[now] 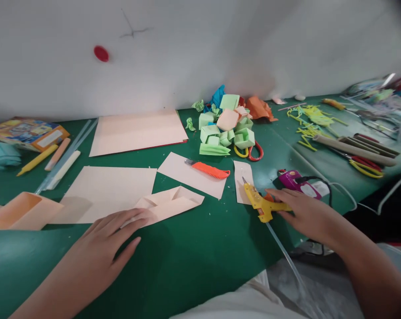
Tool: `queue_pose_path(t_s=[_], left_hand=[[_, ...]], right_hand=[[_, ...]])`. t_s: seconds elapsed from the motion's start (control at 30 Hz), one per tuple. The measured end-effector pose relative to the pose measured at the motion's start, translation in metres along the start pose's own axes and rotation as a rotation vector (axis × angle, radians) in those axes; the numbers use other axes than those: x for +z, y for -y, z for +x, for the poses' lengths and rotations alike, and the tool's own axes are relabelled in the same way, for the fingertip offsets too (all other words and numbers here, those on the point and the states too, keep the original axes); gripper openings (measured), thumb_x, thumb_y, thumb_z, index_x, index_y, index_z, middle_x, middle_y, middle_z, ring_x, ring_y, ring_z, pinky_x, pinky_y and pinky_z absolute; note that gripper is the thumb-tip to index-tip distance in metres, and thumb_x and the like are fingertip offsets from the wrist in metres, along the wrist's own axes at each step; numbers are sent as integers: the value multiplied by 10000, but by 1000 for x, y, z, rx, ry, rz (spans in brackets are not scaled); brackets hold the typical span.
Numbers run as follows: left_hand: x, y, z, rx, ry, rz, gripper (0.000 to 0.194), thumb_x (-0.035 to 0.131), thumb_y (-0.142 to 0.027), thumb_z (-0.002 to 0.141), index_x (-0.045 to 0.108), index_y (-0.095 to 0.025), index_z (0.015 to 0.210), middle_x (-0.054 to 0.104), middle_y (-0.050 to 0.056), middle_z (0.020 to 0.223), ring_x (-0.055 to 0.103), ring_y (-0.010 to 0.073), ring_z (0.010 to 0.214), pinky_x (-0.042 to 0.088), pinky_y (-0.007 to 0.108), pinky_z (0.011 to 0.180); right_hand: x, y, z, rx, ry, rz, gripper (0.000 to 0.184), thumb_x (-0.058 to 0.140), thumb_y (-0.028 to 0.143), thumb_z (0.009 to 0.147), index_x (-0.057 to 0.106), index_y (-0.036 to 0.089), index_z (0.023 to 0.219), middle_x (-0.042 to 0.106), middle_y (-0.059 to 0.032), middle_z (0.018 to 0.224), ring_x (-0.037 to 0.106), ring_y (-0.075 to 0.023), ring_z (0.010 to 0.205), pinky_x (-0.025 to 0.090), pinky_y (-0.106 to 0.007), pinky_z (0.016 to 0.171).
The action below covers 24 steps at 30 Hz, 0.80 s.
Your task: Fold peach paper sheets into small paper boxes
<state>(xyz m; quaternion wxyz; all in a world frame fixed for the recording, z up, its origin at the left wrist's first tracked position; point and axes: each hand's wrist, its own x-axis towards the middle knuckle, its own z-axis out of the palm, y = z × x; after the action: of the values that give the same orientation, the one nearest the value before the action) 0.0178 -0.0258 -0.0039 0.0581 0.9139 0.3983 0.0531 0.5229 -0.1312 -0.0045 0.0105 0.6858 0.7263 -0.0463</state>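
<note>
My left hand (109,246) lies flat with its fingers stretched out, the fingertips on the left end of a folded pale peach paper piece (174,204). My right hand (302,210) has its fingers around the handle of a yellow hot glue gun (260,201). The gun's nozzle points away over a small pale paper strip (242,173), and a long clear glue stick (287,254) trails from its back end toward me. Beyond the folded piece, an orange utility knife (209,169) rests on a paper sheet (174,170). At far left stands an open folded paper box (24,210).
Flat peach sheets (137,133) lie at the back left. Small folded paper boxes (229,119) are piled near the wall, with scissors (253,151) beside them. A purple plug adapter (295,182) with cords sits by my right hand. Yellow-green paper scraps (311,117) lie farther right.
</note>
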Motion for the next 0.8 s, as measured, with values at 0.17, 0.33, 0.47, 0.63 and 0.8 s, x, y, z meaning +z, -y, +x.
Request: queue_pose_path(t_s=[0.17,0.33,0.47,0.63,0.8], left_hand=[[3,4,0,-12,-5,-9,496,484,-506,988,490,-436,1479,572,-40,1503,580,291,1333,541,470,1041],[4,5,2,-26,2,-28,463,489,-497,987,547,-411,1438,594,-6,1477,573,300,1328,529,458,1036],[4,6,3,-34,14,-36,459,476,-481,999,534,-395,1446,590,7,1477,552,298,1338,501,465,1055],[6,6,3,-27,3,-35,441,474,-471,998,552,-389,1425,600,8,1461,561,292,1320,494,458,1047],[9,8,4,-23,-17,-20,447,477,-465,992,542,-400,1429,612,12,1435,575,299,1293,493,474,1023]], right_hand=[[3,-13,-3,-59,-97,109,462,459,289,983,576,260,1429,674,-117,1293,685,-299,1115,580,-467,919],[5,-12,-8,0,-246,133,454,465,371,1013,579,241,1433,681,-127,1254,682,-319,1098,589,-464,881],[8,-13,-10,-24,-232,148,427,457,369,1025,593,246,1411,677,-119,1248,688,-298,1074,584,-453,891],[13,-19,-20,-67,-161,141,435,451,345,1029,545,286,1450,644,-100,1301,667,-277,1117,559,-450,957],[14,-10,-17,-57,-135,118,539,476,264,977,462,224,1515,621,-129,1291,620,-297,1170,526,-476,1011]])
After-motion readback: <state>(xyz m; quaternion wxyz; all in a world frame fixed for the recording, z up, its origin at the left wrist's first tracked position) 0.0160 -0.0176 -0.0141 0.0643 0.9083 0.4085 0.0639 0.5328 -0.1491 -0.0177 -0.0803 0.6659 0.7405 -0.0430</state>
